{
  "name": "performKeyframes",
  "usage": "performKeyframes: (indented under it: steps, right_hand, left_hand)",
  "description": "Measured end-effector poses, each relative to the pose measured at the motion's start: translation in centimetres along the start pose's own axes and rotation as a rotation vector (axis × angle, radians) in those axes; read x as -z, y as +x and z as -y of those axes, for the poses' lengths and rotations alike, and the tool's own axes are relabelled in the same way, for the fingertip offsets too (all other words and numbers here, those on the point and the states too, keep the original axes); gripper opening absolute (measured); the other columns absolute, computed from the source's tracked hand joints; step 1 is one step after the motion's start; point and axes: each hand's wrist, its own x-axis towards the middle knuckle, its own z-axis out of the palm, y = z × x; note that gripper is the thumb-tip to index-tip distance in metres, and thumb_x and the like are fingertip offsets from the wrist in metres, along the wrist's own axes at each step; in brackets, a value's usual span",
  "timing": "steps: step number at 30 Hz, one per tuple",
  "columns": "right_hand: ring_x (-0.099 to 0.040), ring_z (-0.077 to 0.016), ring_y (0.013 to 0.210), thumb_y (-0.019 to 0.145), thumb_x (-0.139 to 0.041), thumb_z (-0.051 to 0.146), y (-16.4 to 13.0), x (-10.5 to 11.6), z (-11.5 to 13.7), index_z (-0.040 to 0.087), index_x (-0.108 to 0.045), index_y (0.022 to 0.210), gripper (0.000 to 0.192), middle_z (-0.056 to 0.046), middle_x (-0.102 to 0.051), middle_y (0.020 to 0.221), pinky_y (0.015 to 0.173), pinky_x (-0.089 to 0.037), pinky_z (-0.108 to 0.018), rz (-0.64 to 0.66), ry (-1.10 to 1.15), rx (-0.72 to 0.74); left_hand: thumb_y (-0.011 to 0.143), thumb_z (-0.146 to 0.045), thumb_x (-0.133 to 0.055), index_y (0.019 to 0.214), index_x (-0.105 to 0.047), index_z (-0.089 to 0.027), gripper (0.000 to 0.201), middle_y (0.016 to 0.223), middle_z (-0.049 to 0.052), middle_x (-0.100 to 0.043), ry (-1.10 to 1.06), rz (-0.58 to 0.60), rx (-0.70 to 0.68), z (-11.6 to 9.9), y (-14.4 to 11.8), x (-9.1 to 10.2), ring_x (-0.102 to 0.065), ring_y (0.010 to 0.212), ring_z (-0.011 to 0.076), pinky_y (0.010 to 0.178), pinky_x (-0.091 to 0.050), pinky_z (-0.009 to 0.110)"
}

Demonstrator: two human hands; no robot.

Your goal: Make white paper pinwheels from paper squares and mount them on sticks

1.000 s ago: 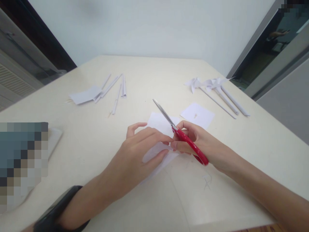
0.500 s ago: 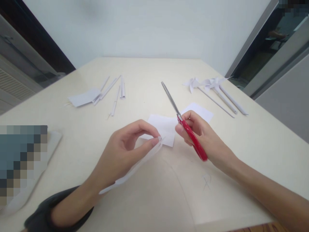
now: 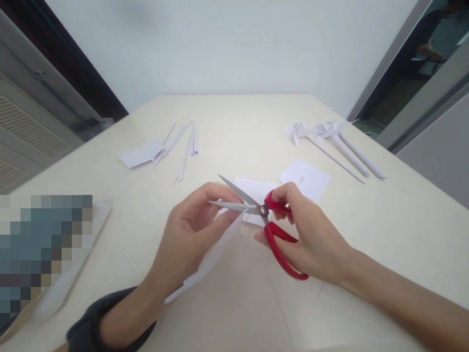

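Note:
My left hand (image 3: 190, 234) pinches a folded white paper sheet (image 3: 212, 259) by its upper corner, lifted edge-on above the table. My right hand (image 3: 311, 239) grips red-handled scissors (image 3: 273, 234); their blades are spread apart and point left at the pinched corner. Under the hands lies a white paper piece (image 3: 256, 193) flat on the table. A dark watch band wraps my left wrist.
The cream table (image 3: 234, 127) carries a white paper square (image 3: 306, 178) to the right, paper pinwheels on rolled sticks (image 3: 330, 142) at the far right, and rolled paper sticks with a folded sheet (image 3: 161, 146) at the far left. A blurred object sits at the left edge.
My left hand lifted the folded sheet off the table. The scissors swung from pointing up and away to pointing left, and their blades spread apart at the paper's corner.

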Motion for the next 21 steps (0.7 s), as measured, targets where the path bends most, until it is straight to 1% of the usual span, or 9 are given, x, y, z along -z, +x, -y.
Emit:
performKeyframes:
  steps: [4,9,14,17,21]
  right_hand:
    - [-0.052,-0.017,0.07,0.073,-0.068,0.031,0.11,-0.07,-0.08,0.026,-0.04,0.096,0.037,-0.002,-0.059,0.089,0.061,-0.043,-0.032,-0.019,-0.035,0.044]
    - [-0.053,-0.0169,0.073,0.073,-0.068,0.031,0.0,-0.37,-0.07,0.026,-0.041,0.096,0.036,-0.001,-0.059,0.091,0.061,-0.044,-0.031,-0.028,-0.039,0.047]
    - [-0.052,-0.0165,0.07,0.074,-0.067,0.032,-0.17,-0.56,-0.2,0.027,-0.041,0.094,0.034,-0.001,-0.059,0.088,0.06,-0.043,-0.031,-0.03,-0.04,0.046]
    - [-0.052,-0.0166,0.07,0.073,-0.067,0.029,-0.14,-0.59,-0.37,0.027,-0.041,0.093,0.033,0.0,-0.058,0.086,0.061,-0.043,-0.031,-0.029,-0.044,0.033]
    - [-0.05,-0.0156,0.067,0.072,-0.068,0.029,-0.08,-0.62,-0.49,0.027,-0.041,0.092,0.033,0.0,-0.057,0.083,0.058,-0.042,-0.029,-0.02,-0.037,0.009]
  left_hand:
    - [0.079,-0.025,-0.067,0.073,-0.065,-0.025,0.006,0.082,0.0,-0.064,-0.059,0.007,-0.01,-0.1,0.18,-0.05,-0.063,0.081,0.0183,0.072,-0.052,0.031]
    - [0.078,-0.024,-0.068,0.073,-0.065,-0.024,0.006,0.081,0.0,-0.066,-0.122,0.02,0.056,-0.2,0.07,-0.2,-0.062,0.076,0.0161,0.063,-0.051,0.027]
    - [0.077,-0.027,-0.069,0.073,-0.065,-0.022,0.007,0.087,0.002,-0.067,-0.179,0.035,0.107,0.01,-0.02,-0.14,-0.063,0.078,0.0179,0.065,-0.051,0.029]
    - [0.077,-0.025,-0.069,0.072,-0.065,-0.022,0.007,0.084,0.001,-0.066,-0.213,0.047,0.154,0.01,0.05,-0.19,-0.063,0.073,0.016,0.061,-0.051,0.026]
    - [0.076,-0.021,-0.07,0.074,-0.065,-0.022,0.005,0.076,0.0,-0.065,-0.249,0.066,0.185,0.02,0.08,-0.31,-0.063,0.064,0.0138,0.054,-0.049,0.022]
